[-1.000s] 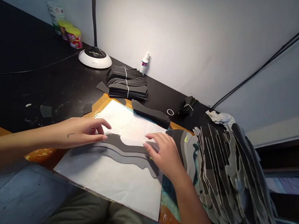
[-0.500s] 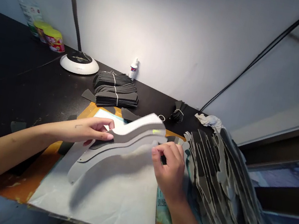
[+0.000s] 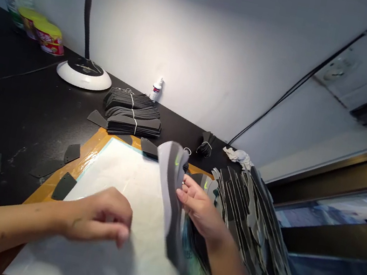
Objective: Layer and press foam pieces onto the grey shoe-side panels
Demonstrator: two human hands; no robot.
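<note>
My right hand (image 3: 201, 207) pinches a curved, flat grey piece (image 3: 171, 183), thumb in front and fingers behind. It looks like a shoe-upper panel, with paler and darker grey bands and a small yellow-green mark near its top. The piece stands on end over the right side of a white sheet (image 3: 126, 179); its lower end is blurred, and I cannot tell whether more than one layer is held. My left hand (image 3: 105, 216) hovers over the sheet's lower left, empty, its fingers loosely curled and the thumb apart from them.
A large fanned pile of similar grey panels (image 3: 248, 229) lies at the right. Behind the sheet sit banded stacks of dark pieces (image 3: 134, 114), a lamp base (image 3: 84, 73) and a small white bottle (image 3: 156, 90). Loose dark pieces (image 3: 64, 185) lie at the left.
My left hand has let go of the grey piece and moved down. The right hand now grips the piece, which has swung from lying across the sheet to upright at the right.
</note>
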